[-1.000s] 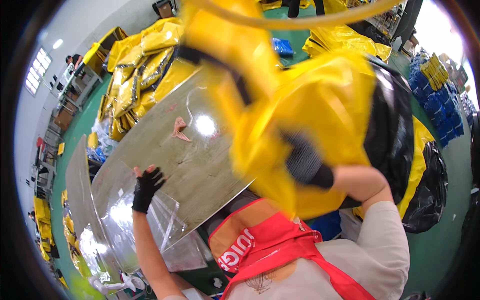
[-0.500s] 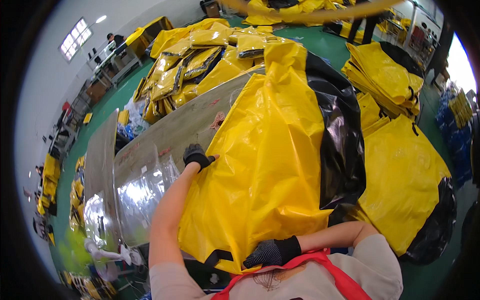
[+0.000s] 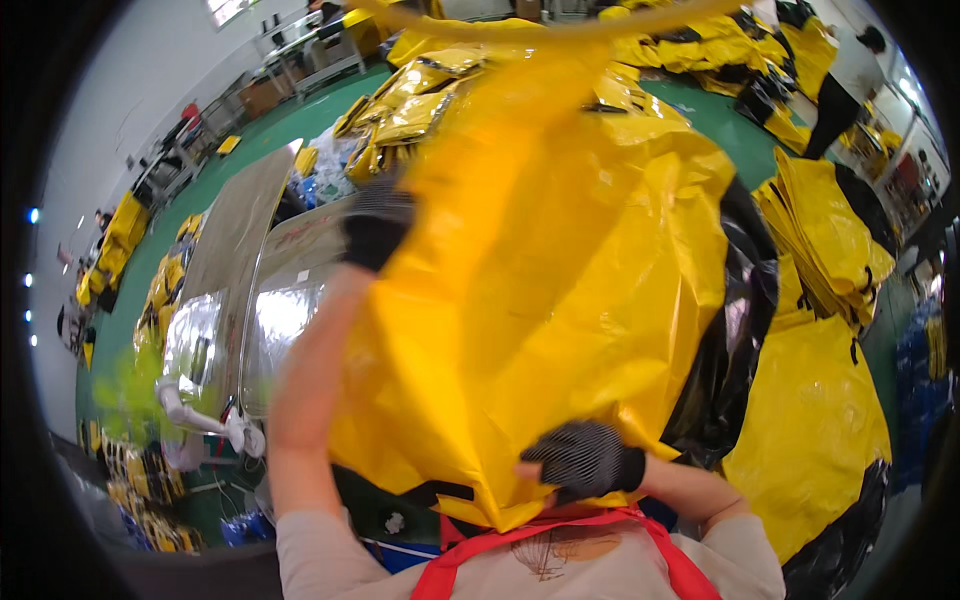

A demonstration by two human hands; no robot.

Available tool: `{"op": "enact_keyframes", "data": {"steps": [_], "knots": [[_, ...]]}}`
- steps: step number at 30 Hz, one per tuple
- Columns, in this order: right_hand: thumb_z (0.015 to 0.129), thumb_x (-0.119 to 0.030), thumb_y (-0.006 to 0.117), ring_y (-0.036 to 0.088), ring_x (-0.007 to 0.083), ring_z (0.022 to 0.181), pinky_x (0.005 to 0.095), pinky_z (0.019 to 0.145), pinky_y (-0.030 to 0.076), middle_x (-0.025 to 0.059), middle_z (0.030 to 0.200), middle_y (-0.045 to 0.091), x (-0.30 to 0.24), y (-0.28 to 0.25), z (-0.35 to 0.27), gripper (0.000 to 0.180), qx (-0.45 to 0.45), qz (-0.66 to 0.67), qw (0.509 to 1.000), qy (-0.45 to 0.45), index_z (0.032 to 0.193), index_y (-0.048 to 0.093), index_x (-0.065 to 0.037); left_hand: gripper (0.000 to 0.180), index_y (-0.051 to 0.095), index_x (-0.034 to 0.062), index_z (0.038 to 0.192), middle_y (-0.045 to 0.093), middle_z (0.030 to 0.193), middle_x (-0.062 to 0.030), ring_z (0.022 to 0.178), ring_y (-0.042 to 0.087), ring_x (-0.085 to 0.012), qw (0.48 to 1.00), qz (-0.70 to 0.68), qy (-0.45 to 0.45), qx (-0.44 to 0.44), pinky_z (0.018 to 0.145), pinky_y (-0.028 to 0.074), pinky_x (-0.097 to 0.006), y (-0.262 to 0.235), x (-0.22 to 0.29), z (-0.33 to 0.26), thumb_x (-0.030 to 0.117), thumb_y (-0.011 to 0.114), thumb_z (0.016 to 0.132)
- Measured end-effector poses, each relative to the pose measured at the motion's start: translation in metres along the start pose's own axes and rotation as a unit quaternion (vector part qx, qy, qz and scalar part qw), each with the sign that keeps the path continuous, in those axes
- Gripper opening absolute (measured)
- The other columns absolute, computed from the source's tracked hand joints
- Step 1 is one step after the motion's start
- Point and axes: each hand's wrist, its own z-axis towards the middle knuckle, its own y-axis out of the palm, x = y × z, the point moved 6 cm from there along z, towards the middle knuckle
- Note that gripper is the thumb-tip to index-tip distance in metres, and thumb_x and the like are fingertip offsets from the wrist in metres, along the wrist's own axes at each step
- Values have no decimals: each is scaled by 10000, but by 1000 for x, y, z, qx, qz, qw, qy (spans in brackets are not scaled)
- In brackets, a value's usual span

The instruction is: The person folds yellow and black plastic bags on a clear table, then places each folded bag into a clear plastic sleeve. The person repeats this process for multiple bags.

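Note:
A large, glossy yellow tarpaulin piece (image 3: 600,330) with a black side panel (image 3: 745,310) spreads in front of me, its left part lifted and folding upward. My left hand (image 3: 378,225), in a dark knit glove with bare fingertips, grips the left edge; motion blurs it and the sheet hides its fingertips. At the near edge, close to my chest, my right hand (image 3: 590,458) in a dotted grey-black glove pinches the tarpaulin. A short black strap (image 3: 440,492) shows on the near left border. Under the sheet lies a grey worktable (image 3: 300,235) with clear plastic on it.
Packed yellow bundles (image 3: 420,95) pile up beyond the table. To the right lie stacked yellow-and-black pieces (image 3: 810,420). A white clamp-like arm (image 3: 205,418) stands at the table's left corner. Another person (image 3: 848,85) stands far right. A blurred yellow band (image 3: 560,32) crosses the top.
My left hand has moved up and away, raising the tarpaulin's left part into a fold. My right hand has shifted slightly right and up. The whole view has tilted and turned.

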Motion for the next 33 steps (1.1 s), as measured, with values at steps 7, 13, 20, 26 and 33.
{"op": "enact_keyframes", "data": {"steps": [7, 13, 20, 26, 33], "knots": [[682, -805, 435, 242, 373, 1373, 594, 1090, 51, 118, 1466, 337, 85, -60, -15, 929, 145, -243, 943, 175, 1385, 417, -198, 451, 581, -10, 1151, 642, 1075, -192, 976, 602, -345, 927, -218, -292, -90, 854, 463, -388, -49, -209, -137, 375, 540, 919], [747, -390, 704, 588, 338, 1013, 351, 923, 443, 181, 1133, 616, 242, -45, -152, 573, 218, -119, 852, 461, 1185, 588, -39, 480, 562, 23, 1215, 616, 1147, -207, 1039, 578, -391, 886, -10, -424, -187, 853, 470, -404, -41, -326, -324, 385, 544, 902], [851, -349, 629, 634, 274, 930, 324, 849, 473, 134, 1003, 679, 274, -208, -111, 359, 385, 45, 861, 330, 1021, 672, -36, 631, 381, 28, 1360, 512, 1289, -204, 1214, 448, -373, 915, 144, -257, -275, 1026, 332, -442, -19, -314, -332, 279, 596, 823], [874, -434, 497, 547, 340, 1106, 403, 928, 431, 193, 1178, 589, 387, -159, -140, 459, 291, -163, 812, 480, 1108, 625, -61, 691, 412, 99, 1371, 287, 1464, -216, 1355, 225, -425, 933, -168, 113, -296, 1103, 75, -595, 93, 107, -150, 486, 564, 820], [869, -347, 551, 587, 362, 1004, 432, 879, 459, 212, 1055, 622, 384, -314, -119, 342, 314, -419, 689, 501, 1017, 646, -53, 633, 529, 213, 1301, 304, 1439, -254, 1336, 218, -482, 893, -262, 79, -358, 1071, 75, -641, 115, 134, -155, 552, 601, 771]]}}
